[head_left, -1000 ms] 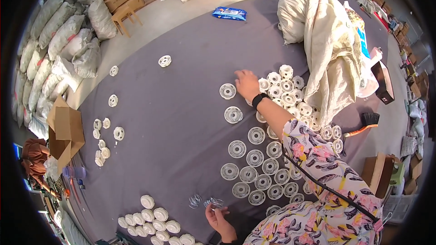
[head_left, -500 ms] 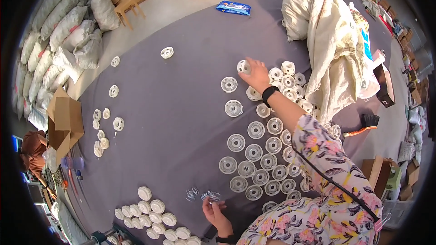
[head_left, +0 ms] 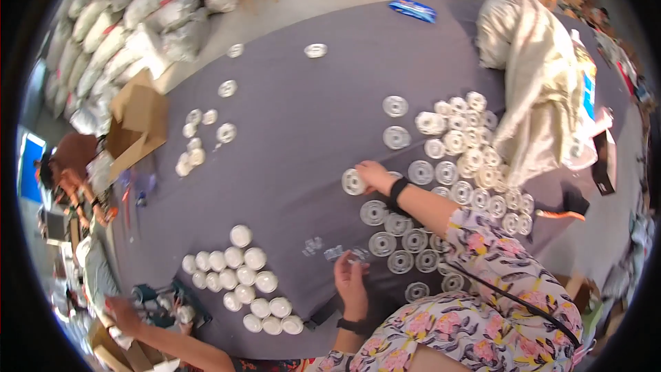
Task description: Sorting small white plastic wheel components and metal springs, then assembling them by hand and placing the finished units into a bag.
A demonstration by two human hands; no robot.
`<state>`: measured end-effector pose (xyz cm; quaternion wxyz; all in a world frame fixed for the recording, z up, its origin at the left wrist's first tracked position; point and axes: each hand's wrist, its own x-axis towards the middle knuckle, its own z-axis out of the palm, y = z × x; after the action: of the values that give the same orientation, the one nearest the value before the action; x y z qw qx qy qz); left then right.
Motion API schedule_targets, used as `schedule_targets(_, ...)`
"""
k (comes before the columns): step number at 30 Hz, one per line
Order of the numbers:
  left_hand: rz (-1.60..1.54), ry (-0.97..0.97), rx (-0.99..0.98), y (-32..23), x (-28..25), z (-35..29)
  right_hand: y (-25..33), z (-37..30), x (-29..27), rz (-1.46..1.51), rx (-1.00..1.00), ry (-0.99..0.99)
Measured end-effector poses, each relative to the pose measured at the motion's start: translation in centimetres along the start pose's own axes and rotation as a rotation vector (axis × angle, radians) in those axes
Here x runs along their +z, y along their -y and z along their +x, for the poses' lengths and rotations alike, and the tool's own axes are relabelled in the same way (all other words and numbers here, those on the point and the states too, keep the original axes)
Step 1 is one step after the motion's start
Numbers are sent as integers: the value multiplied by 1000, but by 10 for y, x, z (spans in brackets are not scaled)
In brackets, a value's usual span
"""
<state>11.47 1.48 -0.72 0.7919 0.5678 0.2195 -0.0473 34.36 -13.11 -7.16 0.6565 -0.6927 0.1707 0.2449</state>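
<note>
the right hand [head_left: 375, 176] reaches out over the grey cloth [head_left: 296, 117] and its fingers are closed on a white disc [head_left: 353, 182], at the left edge of the flat discs [head_left: 454, 165], just above one of them and touching the cloth or close over it; which, i cannot tell

the left hand [head_left: 351, 282] rests near the body, fingers curled on small clear pieces [head_left: 344, 253]; a few more lie just left of it at [head_left: 312, 246]

the flat discs lie in loose rows to the right, several dozen, too many and too overlapped to count; two lie apart above them

the domed caps [head_left: 237, 275] sit packed together at lower left, about sixteen

smaller white rings [head_left: 200, 141] are scattered at upper left, roughly ten

an open cardboard box [head_left: 138, 120] stands at the cloth's left edge; its contents are hidden

a cream sack [head_left: 533, 76] slumps at upper right, beside the discs; what is in it cannot be seen

filled sacks [head_left: 131, 21] are stacked along the far left

a blue packet [head_left: 412, 8] lies at the far edge

another person's hand [head_left: 124, 313] works at lower left
</note>
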Motion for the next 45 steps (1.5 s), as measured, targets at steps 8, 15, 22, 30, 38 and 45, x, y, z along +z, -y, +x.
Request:
schedule_targets(8, -121, 38, 137, 23, -10, 6, -14, -96, -21, -430, -252, 202)
schedule_targets(15, -80, 224, 91, 13, -19, -11, -16, -198, 5, -9, 101, 418)
schedule_targets(22, 159, 240, 262, 9, -12, -41, -44, -228, -3, 149, 137, 416)
schedule_targets(30, -259, 400, -158, 8, -20, -37, -43, -258, 7, 181, -174, 290)
schedule_targets(38, 457, 302, 401, -10, -3, -55, -57, -265, 18, 308, -2, 182)
schedule_targets(45, 809, 299, 606, -17, 13, -51, -91, -247, 34, 429, 10, -112)
